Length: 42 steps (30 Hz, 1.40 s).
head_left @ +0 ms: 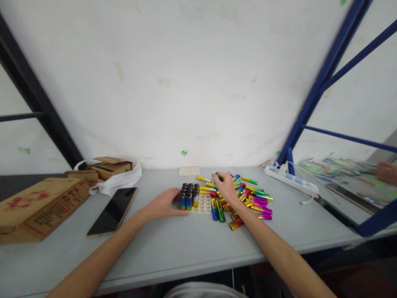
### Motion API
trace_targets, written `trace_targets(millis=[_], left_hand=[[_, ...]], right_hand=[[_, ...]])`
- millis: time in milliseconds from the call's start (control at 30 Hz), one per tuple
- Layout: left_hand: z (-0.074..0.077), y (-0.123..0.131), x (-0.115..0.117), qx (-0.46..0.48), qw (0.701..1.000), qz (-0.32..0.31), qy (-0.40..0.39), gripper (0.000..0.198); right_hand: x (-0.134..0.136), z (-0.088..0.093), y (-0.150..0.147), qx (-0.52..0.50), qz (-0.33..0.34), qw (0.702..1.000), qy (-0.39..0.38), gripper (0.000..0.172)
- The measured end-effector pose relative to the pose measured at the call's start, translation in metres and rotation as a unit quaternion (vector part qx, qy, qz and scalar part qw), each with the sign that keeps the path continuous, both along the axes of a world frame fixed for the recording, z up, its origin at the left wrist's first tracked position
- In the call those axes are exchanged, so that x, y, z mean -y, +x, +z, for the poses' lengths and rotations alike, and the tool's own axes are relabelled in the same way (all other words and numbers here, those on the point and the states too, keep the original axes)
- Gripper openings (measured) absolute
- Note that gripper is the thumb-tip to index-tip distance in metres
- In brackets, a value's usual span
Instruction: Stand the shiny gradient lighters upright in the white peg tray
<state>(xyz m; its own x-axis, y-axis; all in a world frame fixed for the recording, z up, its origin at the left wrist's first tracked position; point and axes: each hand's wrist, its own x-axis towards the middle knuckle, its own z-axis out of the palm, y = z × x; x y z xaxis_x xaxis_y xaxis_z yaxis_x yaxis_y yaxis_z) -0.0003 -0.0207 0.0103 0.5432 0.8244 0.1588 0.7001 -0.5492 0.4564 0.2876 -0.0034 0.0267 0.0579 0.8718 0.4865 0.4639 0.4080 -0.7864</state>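
My left hand point(166, 203) is at the left side of a white tray point(204, 203), its fingers apart and next to several upright lighters point(188, 195) that fill the tray's left part. Round holes show in the tray's right part. My right hand point(226, 185) is closed on a dark green lighter point(219, 176), above the left edge of a loose pile of shiny coloured lighters point(252, 199). A blue lighter and a green one lie just right of the tray.
A second white tray point(189, 170) lies by the wall. On the left are a phone point(113, 211), a white bag point(119, 183) and cardboard boxes point(46, 203). To the right are a power strip point(291, 180), a blue frame point(310, 103) and another person's hand point(387, 171).
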Motion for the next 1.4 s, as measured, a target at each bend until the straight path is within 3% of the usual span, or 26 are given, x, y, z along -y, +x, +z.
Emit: trace_targets(millis=[167, 367, 667, 833, 967, 1100, 1267, 1400], left_hand=[[0.002, 0.001, 0.002, 0.008, 1.0, 0.005, -0.006, 0.064], [0.003, 0.002, 0.002, -0.007, 1.0, 0.012, -0.008, 0.065], [0.007, 0.003, 0.005, -0.017, 1.0, 0.01, -0.015, 0.067], [0.004, 0.002, 0.004, -0.003, 1.0, 0.011, -0.014, 0.067], [0.003, 0.002, 0.003, 0.005, 1.0, 0.006, -0.011, 0.068], [0.003, 0.002, 0.003, 0.012, 1.0, -0.004, -0.008, 0.069], [0.004, 0.002, 0.004, 0.009, 1.0, 0.0, -0.013, 0.071], [0.004, 0.002, 0.004, 0.002, 1.0, 0.002, -0.008, 0.07]], right_hand=[[0.004, 0.0, -0.003, 0.015, 0.0, 1.0, -0.001, 0.037], [0.01, 0.004, -0.004, 0.039, 0.03, 0.999, 0.002, 0.044], [0.011, 0.008, -0.002, 0.067, 0.035, 0.997, 0.004, 0.039], [0.026, 0.026, 0.003, 0.095, 0.12, 0.988, 0.012, 0.04], [0.038, 0.036, 0.002, 0.166, 0.195, 0.963, 0.086, 0.047], [0.042, 0.032, -0.001, 0.222, 0.238, 0.943, 0.071, 0.048], [0.039, 0.02, -0.003, 0.18, 0.252, 0.951, 0.018, 0.037], [0.038, 0.016, -0.005, 0.192, 0.281, 0.94, 0.005, 0.04]])
